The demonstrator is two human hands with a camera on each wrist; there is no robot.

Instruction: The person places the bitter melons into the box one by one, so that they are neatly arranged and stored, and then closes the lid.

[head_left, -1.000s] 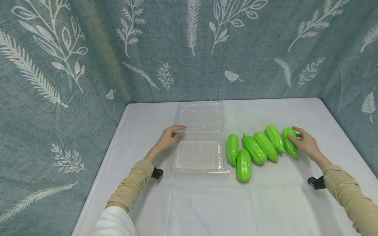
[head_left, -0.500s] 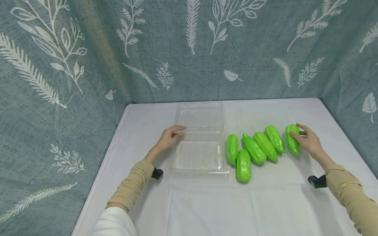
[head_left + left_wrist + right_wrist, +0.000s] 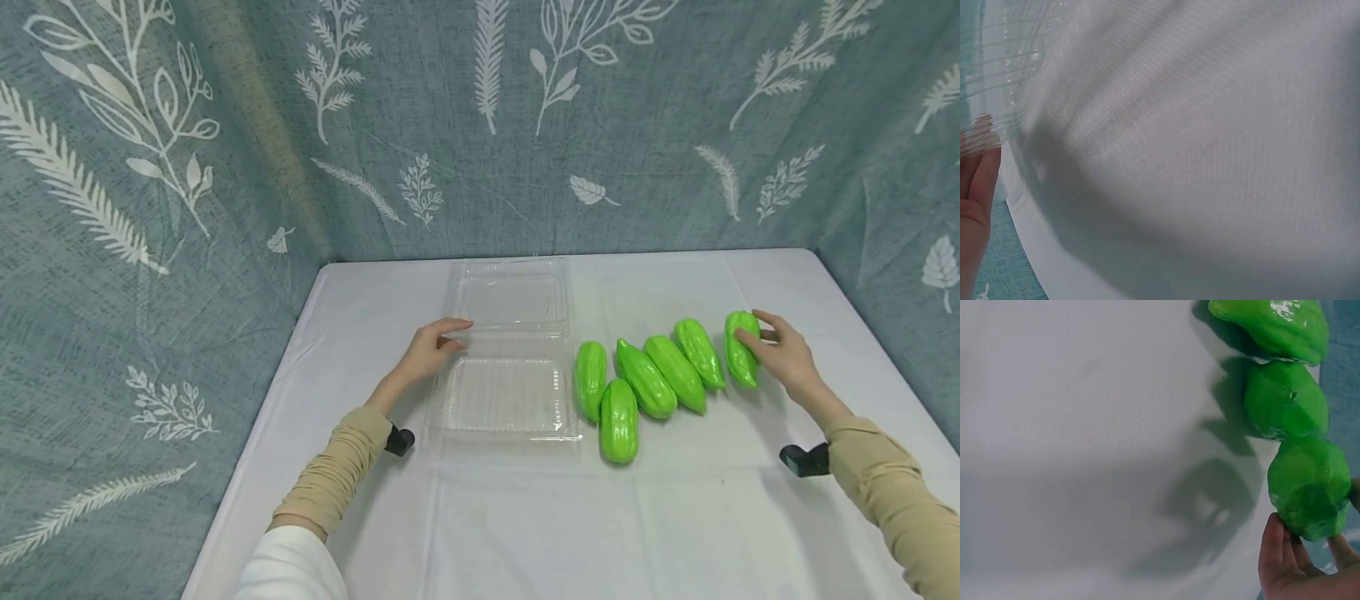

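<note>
At the right of the group, the right hand (image 3: 783, 354) grips a glossy green pepper-like vegetable (image 3: 742, 348) between thumb and fingers. In the right wrist view, fingers curl round the vegetable's (image 3: 1310, 487) sides; whether it clears the cloth I cannot tell. A clear plastic clamshell container (image 3: 504, 433) lies unfolded, its lid (image 3: 510, 292) toward the back. By its left edge, at the hinge, the left hand (image 3: 429, 348) holds the container with fingers and thumb. Through the plastic in the left wrist view, part of the left hand (image 3: 979, 181) shows.
Several similar green vegetables (image 3: 677, 373) lie on the cloth between the container and the right hand, one (image 3: 619, 421) nearer the front. A white cloth covers the table (image 3: 525, 525). Patterned green-blue curtains (image 3: 420, 100) hang at its back and sides.
The right hand has moved the green vegetable slightly right and back, opening a gap from its neighbour. The left hand and the container stay where they were.
</note>
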